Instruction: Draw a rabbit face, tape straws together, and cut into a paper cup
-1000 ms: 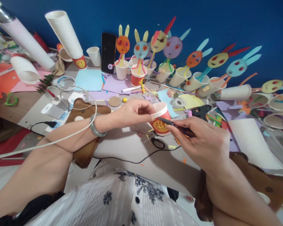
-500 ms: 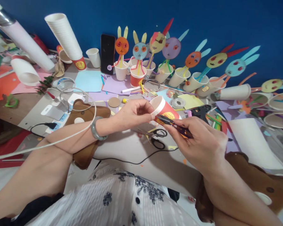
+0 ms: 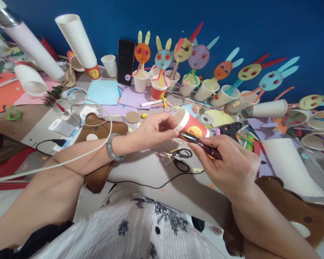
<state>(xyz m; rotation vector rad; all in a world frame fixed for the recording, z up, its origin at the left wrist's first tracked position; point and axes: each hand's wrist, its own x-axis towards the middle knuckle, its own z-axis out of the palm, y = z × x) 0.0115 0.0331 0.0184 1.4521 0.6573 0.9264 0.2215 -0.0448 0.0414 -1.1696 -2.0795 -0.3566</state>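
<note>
My left hand is closed on the rim of a red-and-white paper cup, thumb and fingers pinching its edge. The cup is tilted, its mouth toward the upper left and its base toward the right. In my right hand is a dark-handled tool with a slim pointed metal tip; its exact kind is hard to make out. The tip lies along the cup's near side, by the yellow print and close to my left fingertips. Below the cup, a pair of black-handled scissors rests on the table.
Paper cups with rabbit-faced figures line the blue wall. A tall cup stack and a phone stand back left. A white cable loops over my left forearm. Coloured paper, tape and brown pouches lie around.
The cup has turned slightly, and more of its yellow print shows above the tool. Both hands keep their grips. The whole view has shifted a little.
</note>
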